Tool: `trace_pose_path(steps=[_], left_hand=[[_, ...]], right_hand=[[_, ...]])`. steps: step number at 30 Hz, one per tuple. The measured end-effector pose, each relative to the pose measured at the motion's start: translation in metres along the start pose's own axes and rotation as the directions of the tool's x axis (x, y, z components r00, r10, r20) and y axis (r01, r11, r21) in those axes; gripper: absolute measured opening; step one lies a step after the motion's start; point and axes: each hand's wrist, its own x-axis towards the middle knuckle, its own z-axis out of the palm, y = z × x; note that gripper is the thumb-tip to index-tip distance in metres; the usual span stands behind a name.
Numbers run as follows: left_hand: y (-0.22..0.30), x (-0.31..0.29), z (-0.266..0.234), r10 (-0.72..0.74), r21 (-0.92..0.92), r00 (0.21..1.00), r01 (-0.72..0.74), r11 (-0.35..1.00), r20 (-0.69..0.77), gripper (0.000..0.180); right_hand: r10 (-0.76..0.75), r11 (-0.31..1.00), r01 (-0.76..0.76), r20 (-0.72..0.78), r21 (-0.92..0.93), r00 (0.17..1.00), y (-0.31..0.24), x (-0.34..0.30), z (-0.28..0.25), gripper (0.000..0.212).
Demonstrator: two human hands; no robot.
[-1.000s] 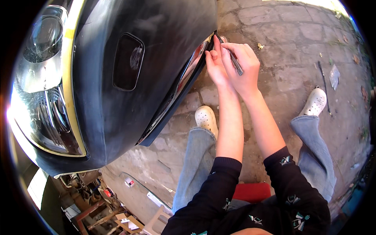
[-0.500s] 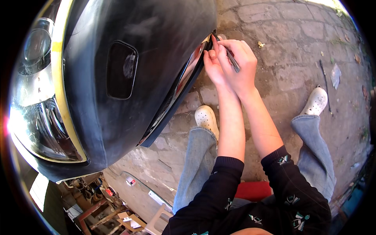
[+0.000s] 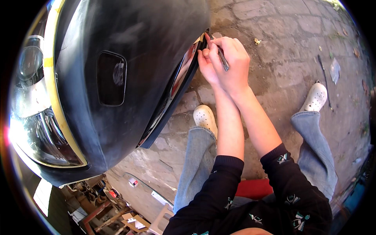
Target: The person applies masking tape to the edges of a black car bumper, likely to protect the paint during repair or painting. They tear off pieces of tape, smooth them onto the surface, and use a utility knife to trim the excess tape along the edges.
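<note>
Crossed at the wrists, my hands meet at the far end of a shiny trim strip (image 3: 185,70) along the lower edge of a dark car bumper (image 3: 150,51). My right hand (image 3: 236,64) is closed around a slim, dark, pen-like tool (image 3: 224,60), whose exact kind I cannot make out. Its far tip reaches the strip's end, beside a gold-coloured patch. My left hand (image 3: 209,71) lies just left of it, close to the strip. Its fingers are bent and partly hidden by the right hand, so what they hold, if anything, does not show.
Yellow masking tape (image 3: 49,62) borders the headlight (image 3: 37,129) on the left. White clogs (image 3: 205,119) stand on the stone paving (image 3: 290,74). A thin black rod (image 3: 324,84) lies at right. Lower left are a cardboard box (image 3: 135,222) and clutter. Something red (image 3: 254,188) shows beneath me.
The view has shifted slightly, so the bumper and both hands appear a little farther left. My hands keep their place at the strip's end, with the tool still in the right one.
</note>
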Motion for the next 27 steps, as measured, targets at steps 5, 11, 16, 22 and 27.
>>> trace_pose_path(steps=[5, 11, 16, 22, 27], left_hand=[[0.003, 0.002, -0.005, -0.016, -0.054, 1.000, 0.015, 0.998, -0.008, 0.047], [0.009, 0.003, -0.011, -0.058, -0.098, 0.998, 0.059, 0.993, 0.012, 0.048], [0.011, -0.005, 0.012, -0.100, -0.142, 0.995, 0.097, 0.985, -0.012, 0.047], [0.009, -0.010, 0.046, -0.022, -0.050, 0.976, 0.012, 0.999, -0.217, 0.030], [0.021, -0.010, 0.055, -0.203, -0.514, 0.971, 0.109, 0.851, -0.130, 0.027]], right_hand=[[-0.025, 1.000, 0.025, -0.010, -0.011, 1.000, 0.001, 0.002, 0.003, 0.007], [-0.028, 0.999, 0.028, -0.005, -0.029, 1.000, 0.001, 0.003, 0.005, 0.008], [-0.035, 0.999, 0.035, -0.011, 0.010, 0.999, -0.001, 0.005, 0.006, 0.008], [-0.083, 0.995, 0.085, -0.031, 0.047, 0.996, 0.011, -0.005, -0.009, 0.012], [0.058, 0.984, -0.044, -0.072, 0.175, 0.996, 0.019, -0.023, -0.020, 0.016]])
